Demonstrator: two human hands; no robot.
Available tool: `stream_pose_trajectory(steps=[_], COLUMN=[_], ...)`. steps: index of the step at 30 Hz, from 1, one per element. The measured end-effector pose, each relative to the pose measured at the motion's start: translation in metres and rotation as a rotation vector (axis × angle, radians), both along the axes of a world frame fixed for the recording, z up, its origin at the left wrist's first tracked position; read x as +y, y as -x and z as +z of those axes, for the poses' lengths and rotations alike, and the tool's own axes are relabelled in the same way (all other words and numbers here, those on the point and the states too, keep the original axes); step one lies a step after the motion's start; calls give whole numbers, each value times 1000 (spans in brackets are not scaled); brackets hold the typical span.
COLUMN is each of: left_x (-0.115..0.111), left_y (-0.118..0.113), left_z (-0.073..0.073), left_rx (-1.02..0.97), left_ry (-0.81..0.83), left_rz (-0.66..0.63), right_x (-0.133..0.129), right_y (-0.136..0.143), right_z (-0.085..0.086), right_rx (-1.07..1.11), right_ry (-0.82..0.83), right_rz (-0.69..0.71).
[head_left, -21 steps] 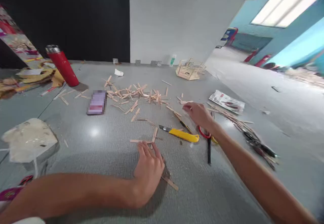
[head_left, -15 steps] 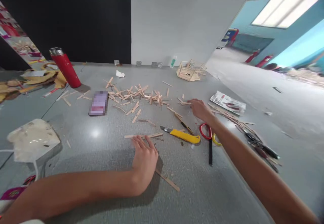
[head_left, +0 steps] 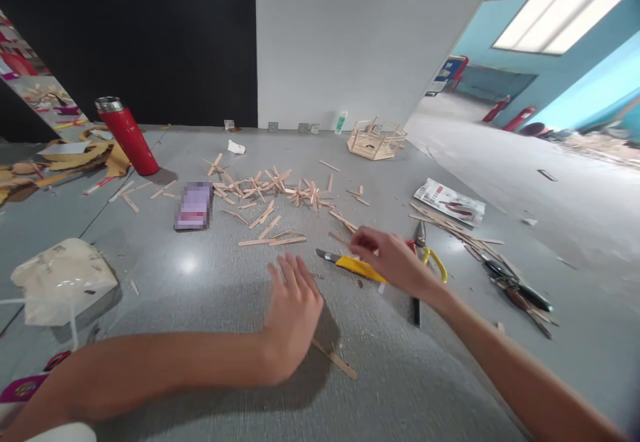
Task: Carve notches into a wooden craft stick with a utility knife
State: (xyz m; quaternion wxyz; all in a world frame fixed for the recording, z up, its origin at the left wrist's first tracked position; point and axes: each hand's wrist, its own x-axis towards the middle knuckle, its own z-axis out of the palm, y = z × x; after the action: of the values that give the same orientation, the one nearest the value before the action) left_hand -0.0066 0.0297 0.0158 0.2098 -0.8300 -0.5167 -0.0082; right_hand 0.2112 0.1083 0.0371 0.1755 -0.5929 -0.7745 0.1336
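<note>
The person's left grip (head_left: 295,302) is released, palm down, fingers spread and slightly blurred; whether it touches the tabletop (head_left: 200,312) cannot be determined. Just beyond its fingertips lies a pair of flat wooden sticks (head_left: 257,242), set nearly end to end. A loose stick (head_left: 341,364) extends from beside the wrist towards the near side.

The right grip (head_left: 387,257) is pinched on a thin wooden stick (head_left: 339,237), which is blurred and projects leftward from the fingertips. This hand is positioned over the handle end of a yellow utility knife (head_left: 356,266), hiding part of it; the blade points left. Pliers (head_left: 421,235) with red and yellow handles lie just beside the right wrist, partly covered.

Further back, a scattered heap of wooden sticks (head_left: 273,182) occupies the middle of the tabletop, with a phone (head_left: 194,207) at its left end. A red flask (head_left: 129,139) stands at the rear left. An openwork stick frame (head_left: 375,143) rests near the white panel (head_left: 360,42); a printed packet (head_left: 450,202) lies at the right.
</note>
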Motion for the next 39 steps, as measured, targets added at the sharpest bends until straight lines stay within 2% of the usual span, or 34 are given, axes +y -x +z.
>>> stream_pose_trajectory(steps=[4,6,9,12,18,23,26,31,33,35,39], left_x=[-18,-17,-13,-16,-26,-31,-35,-40,-40,-39,-39], left_y=[-4,-2,1,3,5,8,8,7,7,7,7], left_z=[-21,-32,-39,-41,-43,-41,-40,-39,-39,-38,-36], left_rx=[-110,-134,-185,-246,-332,-296,-271,-217,-201,-191,-202], left_ry=[-154,-156,-82,-39,-95,-133,-110,-88,-96,-97,-64], left_rz=[-375,-439,-425,-408,-448,-427,-407,-336,-334,-331,-311], right_x=[-36,-44,-47,-44,-29,-29,-35,-39,-41,-45,-57], right_y=[29,36,38,33,17,7,7,20,22,18,-11], right_z=[-8,-12,-15,-16,-33,-36,-31,-29,-29,-29,-25], right_rx=[127,135,139,141,53,60,-4,-234,-290,-361,-490], right_ry=[193,198,173,126,-136,-233,-200,-57,-47,-37,19], right_rz=[239,263,282,292,225,199,189,189,118,-12,-253])
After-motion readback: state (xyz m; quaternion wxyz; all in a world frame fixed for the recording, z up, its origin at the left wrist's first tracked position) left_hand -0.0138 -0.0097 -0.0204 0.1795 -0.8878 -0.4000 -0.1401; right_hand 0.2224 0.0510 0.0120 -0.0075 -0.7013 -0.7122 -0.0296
